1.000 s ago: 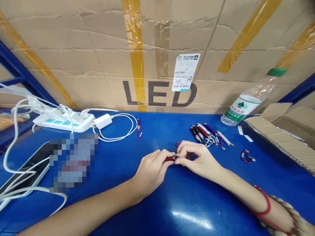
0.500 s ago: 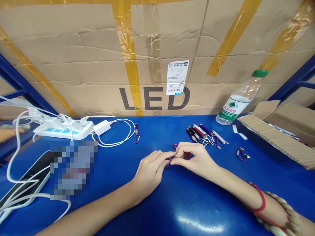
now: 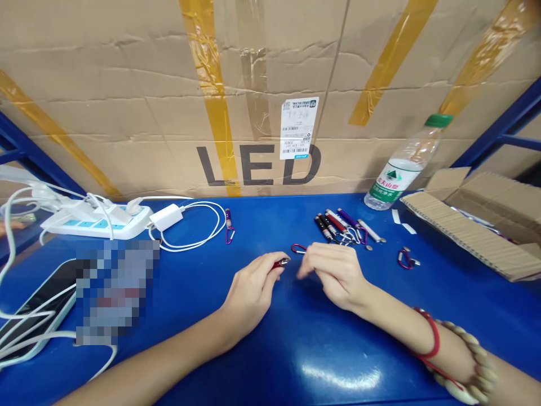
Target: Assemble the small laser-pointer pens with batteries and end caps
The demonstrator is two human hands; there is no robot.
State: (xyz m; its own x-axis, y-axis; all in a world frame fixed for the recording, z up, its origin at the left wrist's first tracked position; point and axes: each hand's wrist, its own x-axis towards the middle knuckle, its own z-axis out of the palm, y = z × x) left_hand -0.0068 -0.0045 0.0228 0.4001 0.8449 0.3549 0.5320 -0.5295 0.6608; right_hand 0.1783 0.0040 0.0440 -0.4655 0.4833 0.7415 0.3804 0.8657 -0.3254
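The left hand (image 3: 250,290) has a closed grip on a red tube (image 3: 277,264); the right hand (image 3: 338,275) is beside a red clip (image 3: 297,245), its grip I cannot tell

The person's left hand (image 3: 249,293) was bare, and so was the left forearm (image 3: 169,355). The right hand (image 3: 338,276) was also bare, but the right forearm (image 3: 393,310) wore two ornaments, at the near right. The first was a red cord band (image 3: 435,337), rather thick. Just beside it, toward the elbow, was a bead bracelet (image 3: 482,361) of rounded, beige-brown beads, with one larger, whitish bead (image 3: 460,393). A thin red string (image 3: 442,373) ran between them.
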